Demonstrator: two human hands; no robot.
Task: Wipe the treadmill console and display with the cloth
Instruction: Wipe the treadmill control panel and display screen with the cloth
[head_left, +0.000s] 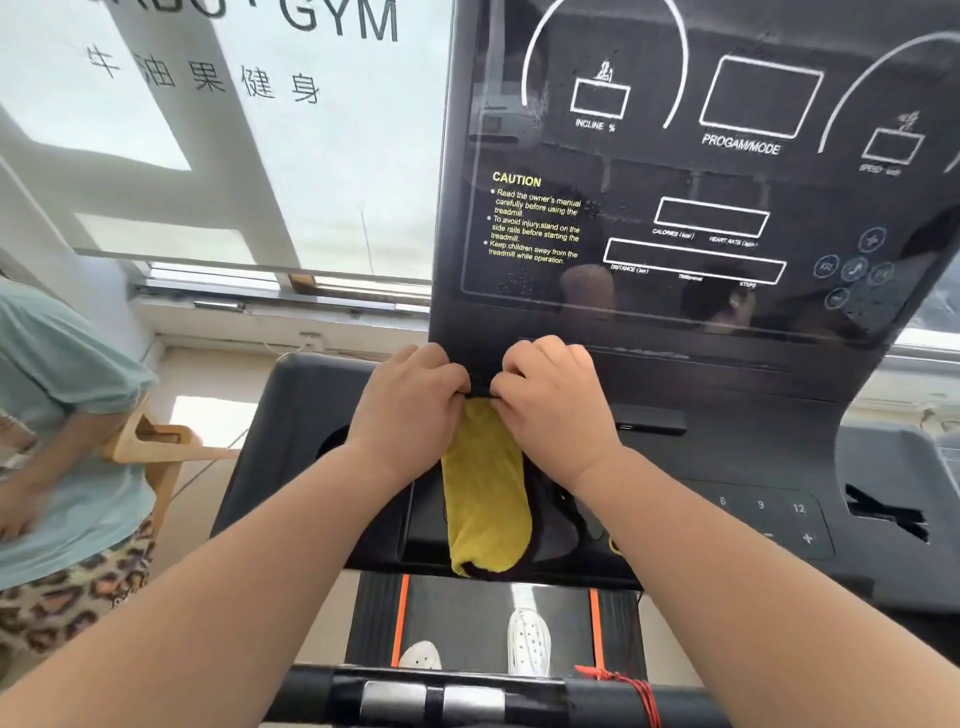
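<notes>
A yellow cloth (485, 499) with a dark edge hangs down over the black treadmill console (727, 447). My left hand (410, 410) and my right hand (550, 400) pinch its top edge side by side, just below the dark glossy display (675, 218). The display is off and shows white outlines, yellow CAUTION text and spots or droplets on its surface. The cloth's lower end reaches the console's front edge, above the belt.
A person in a light green shirt (57, 431) stands close on the left beside a wooden piece (156, 441). A front handlebar (441, 696) with metal grips runs below. White shoes (527, 639) stand on the belt. A window is behind.
</notes>
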